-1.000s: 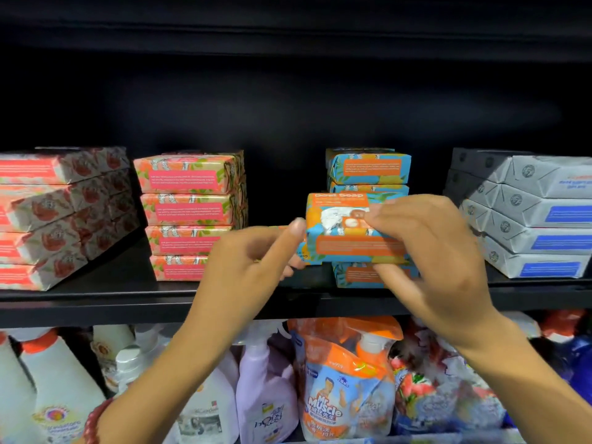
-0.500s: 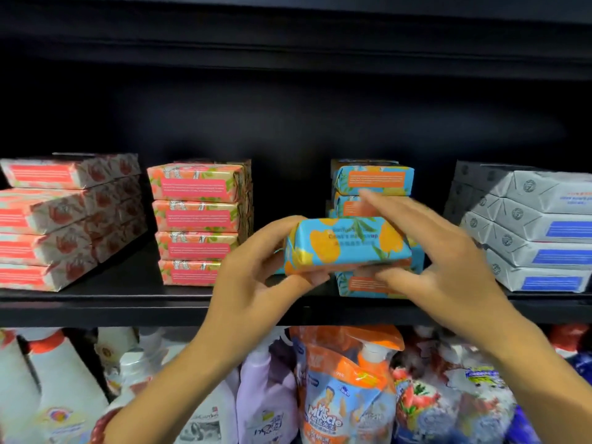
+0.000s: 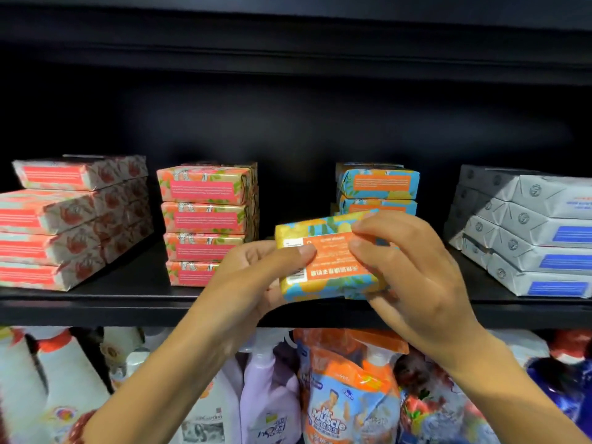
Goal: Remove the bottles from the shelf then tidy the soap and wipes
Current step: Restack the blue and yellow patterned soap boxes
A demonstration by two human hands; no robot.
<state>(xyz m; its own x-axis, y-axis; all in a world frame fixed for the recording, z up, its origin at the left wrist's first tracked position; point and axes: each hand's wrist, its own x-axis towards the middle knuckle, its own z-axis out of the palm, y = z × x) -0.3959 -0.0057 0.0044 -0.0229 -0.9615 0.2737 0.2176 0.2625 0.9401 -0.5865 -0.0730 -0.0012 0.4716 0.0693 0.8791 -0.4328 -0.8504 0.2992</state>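
Soap bar: blue-orange wrap, held in the air at the shelf front edge, just below the blue stack; label faced camera, print upside down.
Left hand: gripped the bar's left end, thumb across label; other fingers hidden behind.
Right hand: fingers curled over top right edge, thumb on label, pinching the bar.
Done: no bottles on this shelf; bottles stood on the level below. Peach stack and grey wipes packs looked squared.
Left: probably turn the bar and set it on the blue stack; pink stack top pack sat offset.
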